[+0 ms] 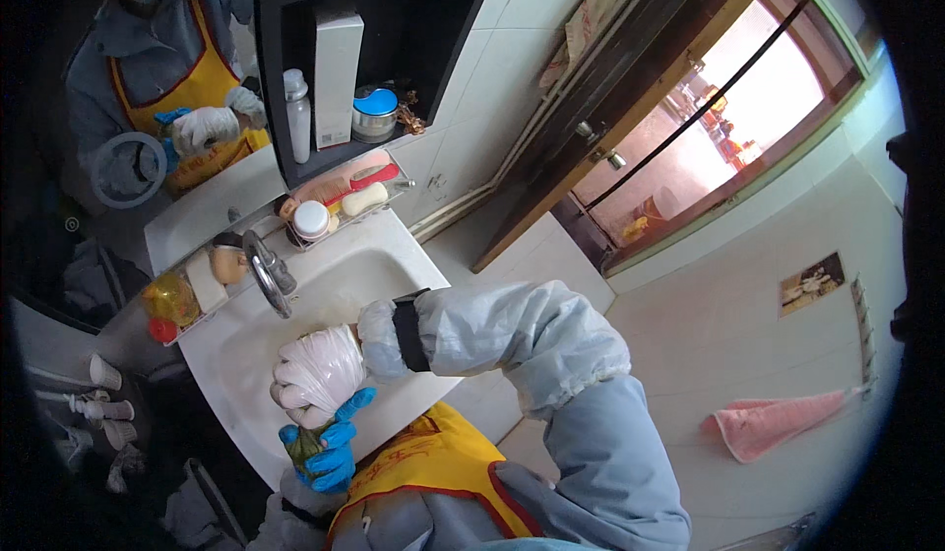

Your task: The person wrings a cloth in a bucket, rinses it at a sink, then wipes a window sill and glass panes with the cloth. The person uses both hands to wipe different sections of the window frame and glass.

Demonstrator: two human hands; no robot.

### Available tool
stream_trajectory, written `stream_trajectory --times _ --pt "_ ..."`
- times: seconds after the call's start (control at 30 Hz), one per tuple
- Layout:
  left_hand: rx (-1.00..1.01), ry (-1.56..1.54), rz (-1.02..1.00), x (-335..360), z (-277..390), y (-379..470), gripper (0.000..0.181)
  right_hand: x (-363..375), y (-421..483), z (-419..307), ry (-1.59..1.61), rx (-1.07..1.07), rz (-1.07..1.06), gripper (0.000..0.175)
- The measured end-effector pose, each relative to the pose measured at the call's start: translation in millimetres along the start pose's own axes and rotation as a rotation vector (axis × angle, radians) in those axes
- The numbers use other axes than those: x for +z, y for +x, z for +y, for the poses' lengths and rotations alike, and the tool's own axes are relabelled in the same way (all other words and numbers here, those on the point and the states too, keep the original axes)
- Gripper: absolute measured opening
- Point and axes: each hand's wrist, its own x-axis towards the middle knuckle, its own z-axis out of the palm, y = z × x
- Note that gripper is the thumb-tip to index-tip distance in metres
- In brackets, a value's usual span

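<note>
Over the white washbasin (pixel 244 374), my right hand (pixel 319 375), in a white glove under thin clear plastic, is closed in a fist round a green cloth (pixel 304 445). Just below it, my left hand (pixel 330 456), in a blue glove, grips the lower part of the same cloth, its thumb and fingers wrapped around it. The two hands are close together, and most of the cloth is hidden inside them. Behind the hands, the chrome faucet (pixel 267 274) stands at the basin's back edge. No running water can be made out.
A wire rack (pixel 347 218) holds soap, a comb and a white-lidded jar. Another rack (pixel 193 328) holds bottles. Above are a mirror (pixel 214 218) and a black shelf (pixel 325 161) with containers. A wooden door (pixel 546 189) stands ajar; a pink towel (pixel 775 422) hangs right.
</note>
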Motion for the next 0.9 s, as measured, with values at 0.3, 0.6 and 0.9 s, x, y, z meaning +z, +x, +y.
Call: stream_trajectory --times 0.3,0.6,0.9 --pt "-0.119 0.577 0.311 52.7 8.9 4.6 0.071 -37.7 0.2 1.4 0.197 0.372 -0.248 0.034" --pt "0.453 2.044 0.798 8.2 54.1 -9.6 0.044 20.6 -11.0 29.3 -0.314 0.142 -0.334 0.013" --pt "0.222 2.644 1.22 -57.9 114.2 -44.0 0.019 131.1 -34.9 48.7 0.143 0.701 -0.482 0.014"
